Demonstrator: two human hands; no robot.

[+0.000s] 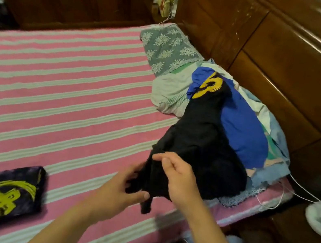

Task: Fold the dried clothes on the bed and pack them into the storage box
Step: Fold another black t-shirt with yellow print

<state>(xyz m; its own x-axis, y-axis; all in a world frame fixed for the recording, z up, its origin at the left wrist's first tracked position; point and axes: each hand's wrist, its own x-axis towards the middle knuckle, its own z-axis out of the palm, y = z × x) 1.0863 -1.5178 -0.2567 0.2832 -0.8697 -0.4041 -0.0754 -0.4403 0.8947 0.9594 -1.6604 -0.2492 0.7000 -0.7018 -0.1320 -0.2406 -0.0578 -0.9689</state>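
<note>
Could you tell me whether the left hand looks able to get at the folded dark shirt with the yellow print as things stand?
Probably yes, once it lets go: the folded dark shirt lies uncovered on the bed on that side, but the left hand now holds the black garment.

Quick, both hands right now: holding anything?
Left hand: pinches the lower edge of the black garment.
Right hand: grips the same black garment higher up.

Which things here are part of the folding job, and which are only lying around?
Part of the job: black garment held by left hand and right hand; blue garment; folded dark shirt.
Lying around: pillow; white cable; headboard.
</note>
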